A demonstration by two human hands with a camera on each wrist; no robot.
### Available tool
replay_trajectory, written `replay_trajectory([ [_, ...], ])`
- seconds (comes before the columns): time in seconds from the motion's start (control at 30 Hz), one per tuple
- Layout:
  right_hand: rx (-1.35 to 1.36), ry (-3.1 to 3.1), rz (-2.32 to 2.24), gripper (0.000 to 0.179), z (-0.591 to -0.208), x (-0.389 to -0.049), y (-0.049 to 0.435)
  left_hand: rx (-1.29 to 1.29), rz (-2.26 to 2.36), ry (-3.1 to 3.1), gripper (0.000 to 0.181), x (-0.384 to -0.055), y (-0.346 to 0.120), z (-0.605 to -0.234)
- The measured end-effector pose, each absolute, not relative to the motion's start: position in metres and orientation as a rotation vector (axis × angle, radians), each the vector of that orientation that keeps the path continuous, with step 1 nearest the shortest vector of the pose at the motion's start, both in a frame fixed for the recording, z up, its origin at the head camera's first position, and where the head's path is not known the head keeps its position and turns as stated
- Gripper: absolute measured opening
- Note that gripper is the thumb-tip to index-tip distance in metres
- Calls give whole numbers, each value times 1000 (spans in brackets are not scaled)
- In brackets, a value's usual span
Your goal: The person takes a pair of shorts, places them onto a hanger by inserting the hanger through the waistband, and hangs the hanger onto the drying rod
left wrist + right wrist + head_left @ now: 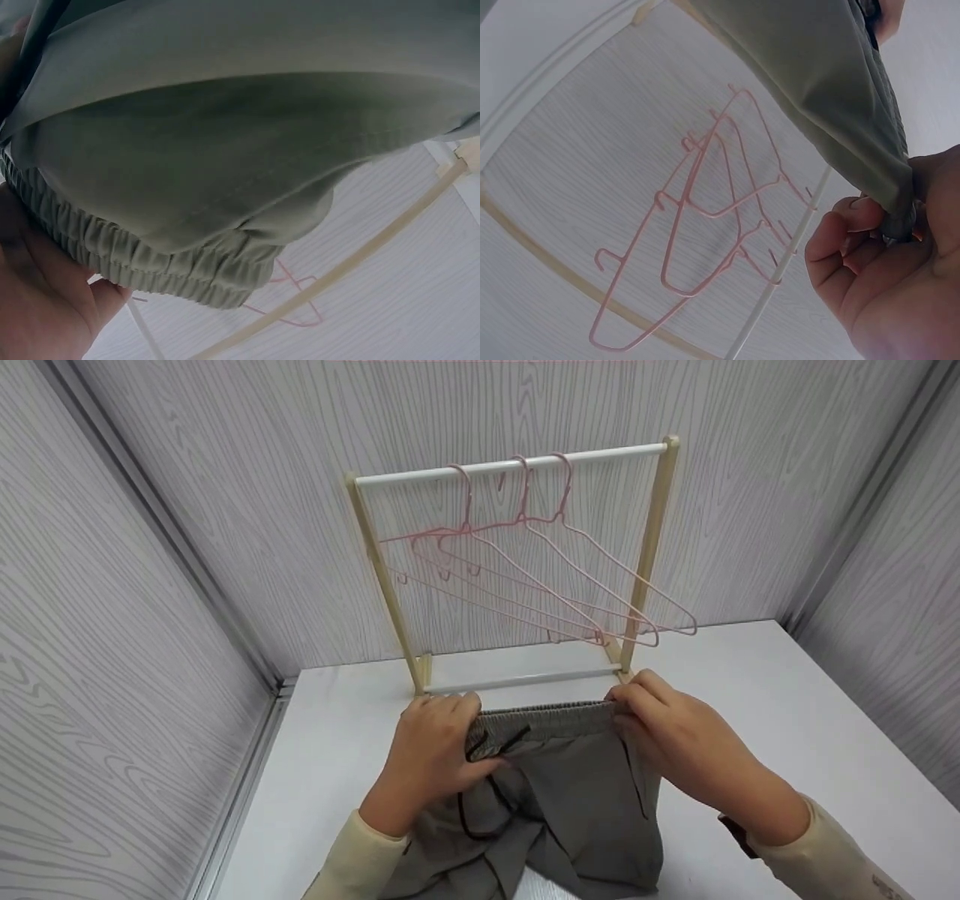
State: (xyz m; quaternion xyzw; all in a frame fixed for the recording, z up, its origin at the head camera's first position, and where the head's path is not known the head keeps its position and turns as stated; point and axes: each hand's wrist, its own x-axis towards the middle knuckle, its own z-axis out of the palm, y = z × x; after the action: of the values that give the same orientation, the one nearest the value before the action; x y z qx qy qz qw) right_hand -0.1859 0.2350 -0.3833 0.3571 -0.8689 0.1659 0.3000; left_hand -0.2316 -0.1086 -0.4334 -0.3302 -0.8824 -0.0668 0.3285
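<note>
A pair of grey-green shorts (592,802) hangs between my hands, its gathered elastic waistband (555,722) uppermost and pulled fairly straight. Black drawstrings dangle at the front. My left hand (435,746) grips the waistband at one end, thumb on the front side and fingers over the top. At the other end my right hand (675,735) pinches the waistband corner. The right wrist view shows that hand's fingers (831,244) curled at the corner of the cloth (817,82). In the left wrist view the shorts (225,165) fill much of the picture. The lower cloth reaches the white table (330,780).
Behind the shorts stands a wooden rack (654,540) with a white top bar (607,454). Three pink hangers (592,577) hang from the bar, close together. Grey wood-patterned panels (225,472) enclose the table at the back and both sides.
</note>
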Motion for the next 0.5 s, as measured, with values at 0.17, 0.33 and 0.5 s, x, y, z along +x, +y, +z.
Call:
replay_trajectory([
  [0.17,937,-2325,441,31,-385,-186,237,-894,-226,-2308,80,-231,-111,-435],
  [0.33,924,-2324,450,32,-386,-186,240,-954,-315,-2277,57,-232,-114,-437],
  [0.5,926,-2323,463,33,-387,-187,243,-986,-329,-2222,23,-233,-117,-438],
])
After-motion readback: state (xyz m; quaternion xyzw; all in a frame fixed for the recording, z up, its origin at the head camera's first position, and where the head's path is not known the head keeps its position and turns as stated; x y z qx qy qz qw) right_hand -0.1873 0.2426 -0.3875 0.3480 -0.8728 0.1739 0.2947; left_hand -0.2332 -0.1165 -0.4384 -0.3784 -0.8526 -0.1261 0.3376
